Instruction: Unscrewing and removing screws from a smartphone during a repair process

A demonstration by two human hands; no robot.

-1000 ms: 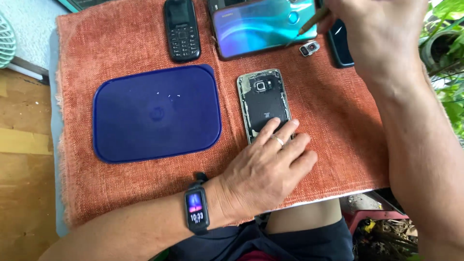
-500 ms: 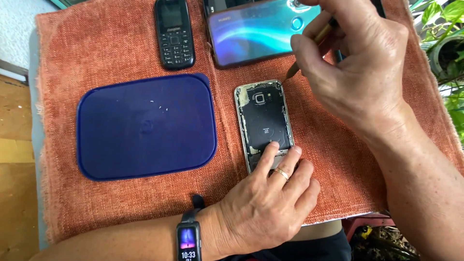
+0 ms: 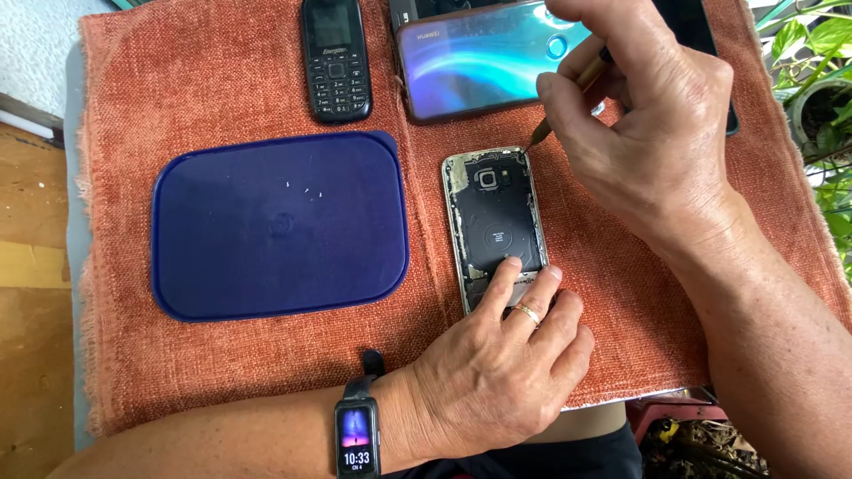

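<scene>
Under both my hands lies the orange cloth (image 3: 177, 372), and well to the left of my left hand (image 3: 497, 372) rests the blue lid (image 3: 280, 226). My left fingers press flat, not closed on anything, on the near end of the opened phone (image 3: 493, 222). My right hand (image 3: 648, 133) has its grip pinched on the screwdriver (image 3: 568, 93), tip at the phone's far right corner. I judge it best to hold the phone firm and the tip steady.

Tool shaft (image 3: 593, 69) inside right hand (image 3: 648, 133)
</scene>
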